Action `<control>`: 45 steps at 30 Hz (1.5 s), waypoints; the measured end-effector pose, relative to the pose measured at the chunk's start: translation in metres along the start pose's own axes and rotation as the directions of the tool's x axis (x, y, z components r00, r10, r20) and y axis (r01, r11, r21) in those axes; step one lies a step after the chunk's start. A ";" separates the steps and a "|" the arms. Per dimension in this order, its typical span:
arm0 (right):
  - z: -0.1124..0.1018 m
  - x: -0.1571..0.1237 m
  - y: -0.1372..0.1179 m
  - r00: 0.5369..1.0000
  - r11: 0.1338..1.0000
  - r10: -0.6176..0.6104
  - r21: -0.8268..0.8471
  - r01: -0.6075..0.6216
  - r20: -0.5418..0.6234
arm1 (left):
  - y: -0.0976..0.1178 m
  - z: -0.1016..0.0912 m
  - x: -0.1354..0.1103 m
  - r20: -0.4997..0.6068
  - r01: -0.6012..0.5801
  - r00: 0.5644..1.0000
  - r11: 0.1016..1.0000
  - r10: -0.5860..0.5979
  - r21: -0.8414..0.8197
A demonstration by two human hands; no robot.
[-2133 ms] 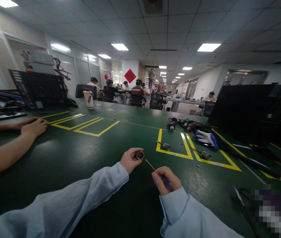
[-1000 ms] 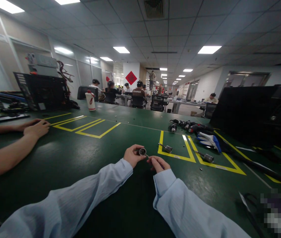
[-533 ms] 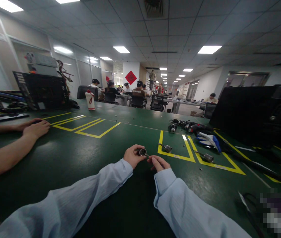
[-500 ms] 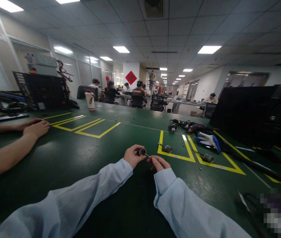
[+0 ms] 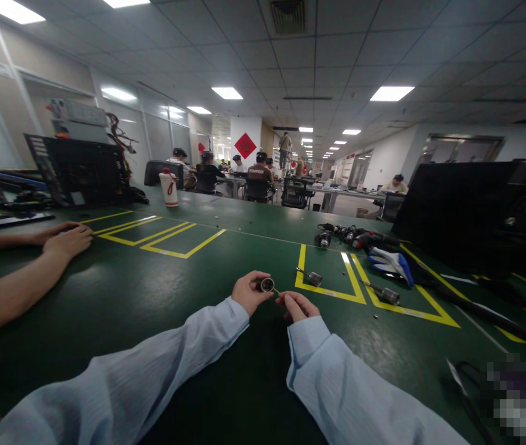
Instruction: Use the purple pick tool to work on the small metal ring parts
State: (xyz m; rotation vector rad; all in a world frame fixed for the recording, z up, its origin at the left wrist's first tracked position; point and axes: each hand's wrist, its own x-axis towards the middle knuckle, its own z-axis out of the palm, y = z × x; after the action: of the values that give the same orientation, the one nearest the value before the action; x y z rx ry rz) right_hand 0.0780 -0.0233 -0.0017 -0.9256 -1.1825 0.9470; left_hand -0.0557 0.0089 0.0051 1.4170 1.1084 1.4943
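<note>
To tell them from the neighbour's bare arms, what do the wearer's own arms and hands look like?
The left sleeve and right sleeve are light blue, long and creased, reaching the wrists, with no markings visible. The left hand and right hand are gloveless.

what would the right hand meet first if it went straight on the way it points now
Most likely the metal cylinder in the left hand: the right hand points toward it, and its thin rod reaches about that far. Whether they touch is unclear.
</note>
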 end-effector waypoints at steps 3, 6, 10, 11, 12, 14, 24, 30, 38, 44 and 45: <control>-0.002 0.003 0.001 0.999 0.998 0.042 0.047 -0.043 0.025 | 0.002 -0.001 -0.001 0.037 0.005 0.999 1.000 -0.005 0.005; -0.005 0.007 0.002 0.990 0.980 0.128 0.147 -0.136 0.061 | 0.002 -0.002 0.000 0.042 0.012 0.999 1.000 -0.012 -0.001; -0.007 0.009 0.003 0.982 0.966 0.170 0.185 -0.182 0.077 | 0.000 -0.003 0.000 0.045 0.008 0.999 1.000 -0.007 -0.025; -0.007 0.009 0.003 0.982 0.966 0.171 0.184 -0.182 0.078 | 0.000 -0.002 0.001 0.039 0.002 0.999 1.000 -0.001 -0.028; -0.006 0.009 0.003 0.983 0.966 0.168 0.183 -0.180 0.079 | -0.001 -0.002 0.001 0.031 -0.004 1.000 1.000 0.005 -0.028; -0.005 0.007 0.002 0.984 0.970 0.156 0.175 -0.168 0.080 | -0.002 -0.002 0.001 0.021 -0.012 1.000 1.000 0.012 -0.019; -0.005 0.002 0.005 0.940 0.864 -0.332 -0.374 0.338 0.083 | -0.007 -0.001 0.002 0.037 -0.008 0.999 0.999 0.007 0.041; -0.006 0.001 0.001 0.944 0.847 -0.312 -0.418 0.328 0.108 | -0.007 0.001 -0.001 0.069 0.005 0.998 0.999 -0.008 0.049; -0.006 0.003 0.001 0.997 0.984 -0.068 -0.164 0.071 0.028 | -0.002 0.001 0.000 0.079 0.018 0.997 0.997 -0.024 0.070; -0.008 0.002 0.003 0.966 0.905 -0.255 -0.342 0.253 0.040 | 0.000 0.004 -0.001 0.066 0.011 0.998 0.995 -0.018 0.100; -0.008 0.003 0.002 0.968 0.905 -0.247 -0.347 0.247 0.044 | 0.000 0.004 -0.002 0.065 0.012 0.998 0.994 -0.019 0.110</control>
State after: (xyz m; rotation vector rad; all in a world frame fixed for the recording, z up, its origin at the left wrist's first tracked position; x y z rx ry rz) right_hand 0.0863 -0.0209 -0.0043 -1.0251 -1.4587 0.5381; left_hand -0.0517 0.0078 0.0044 1.5177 1.1734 1.3842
